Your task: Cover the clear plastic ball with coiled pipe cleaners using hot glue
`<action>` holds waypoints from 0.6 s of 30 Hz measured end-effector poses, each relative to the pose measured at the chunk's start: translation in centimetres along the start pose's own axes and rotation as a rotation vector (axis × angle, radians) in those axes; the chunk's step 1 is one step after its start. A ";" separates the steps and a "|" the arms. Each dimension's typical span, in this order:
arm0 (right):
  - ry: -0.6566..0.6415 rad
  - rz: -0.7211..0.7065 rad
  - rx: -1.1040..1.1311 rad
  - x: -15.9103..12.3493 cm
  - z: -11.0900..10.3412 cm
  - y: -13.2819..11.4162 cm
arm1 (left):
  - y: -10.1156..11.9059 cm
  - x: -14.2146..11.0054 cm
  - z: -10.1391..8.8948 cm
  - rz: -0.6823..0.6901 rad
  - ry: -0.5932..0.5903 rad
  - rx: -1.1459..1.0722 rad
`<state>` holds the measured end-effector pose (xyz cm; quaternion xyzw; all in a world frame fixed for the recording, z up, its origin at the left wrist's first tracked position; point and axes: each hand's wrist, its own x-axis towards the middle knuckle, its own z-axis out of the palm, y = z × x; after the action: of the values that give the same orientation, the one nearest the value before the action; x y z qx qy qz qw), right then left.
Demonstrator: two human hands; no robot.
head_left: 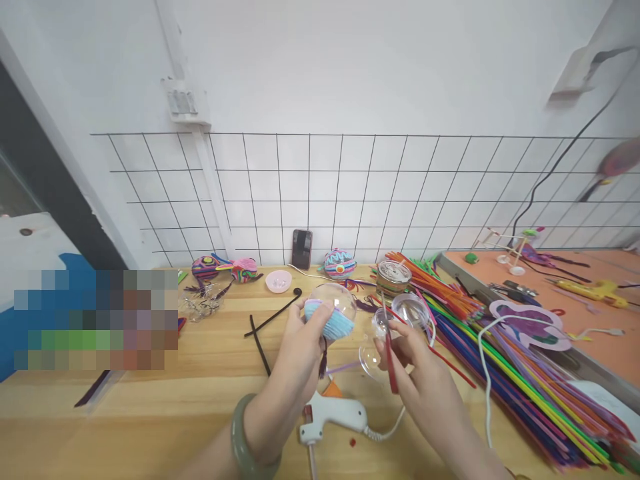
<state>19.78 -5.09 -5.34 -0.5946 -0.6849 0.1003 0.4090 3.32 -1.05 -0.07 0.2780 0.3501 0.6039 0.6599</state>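
Note:
My left hand [307, 333] is closed round a clear plastic ball [343, 297], partly covered by light blue yarn [336, 325]. A dark purple tassel [323, 360] hangs below it. Just to the right, my right hand [415, 357] grips a slim tool with a red handle [391, 363], its thin tip pointing up; its exact kind is unclear. Clear plastic half-spheres [369, 357] lie beside and behind the right fingers, partly hidden. Below the hands, a white hot glue gun [343, 413] rests on the wooden table [200, 413].
Pipe cleaners [500, 380] in many colours cover the right side. A white cable [485, 373] loops across them. At the back are yarn-wrapped balls [340, 265], a phone [302, 249], a pink dish [279, 281] and a round clear container [394, 275]. Black pipe cleaners [260, 347] lie left.

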 end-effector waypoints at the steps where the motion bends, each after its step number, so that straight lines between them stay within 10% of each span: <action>1: -0.074 0.046 -0.071 0.3 -0.1 0.2 | 0.1 0.0 -0.1 0.008 -0.012 -0.010; 5: -0.303 0.106 -0.329 1.6 0.1 0.2 | 0.5 -0.2 -0.1 0.035 -0.071 -0.015; 18: -0.441 0.097 -0.564 5.0 4.1 -1.0 | 1.1 -0.6 -0.1 0.112 -0.096 0.035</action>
<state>16.48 0.52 -5.19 -0.6800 -0.7283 0.0523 0.0662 2.54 -1.51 0.86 0.3372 0.3122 0.6197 0.6362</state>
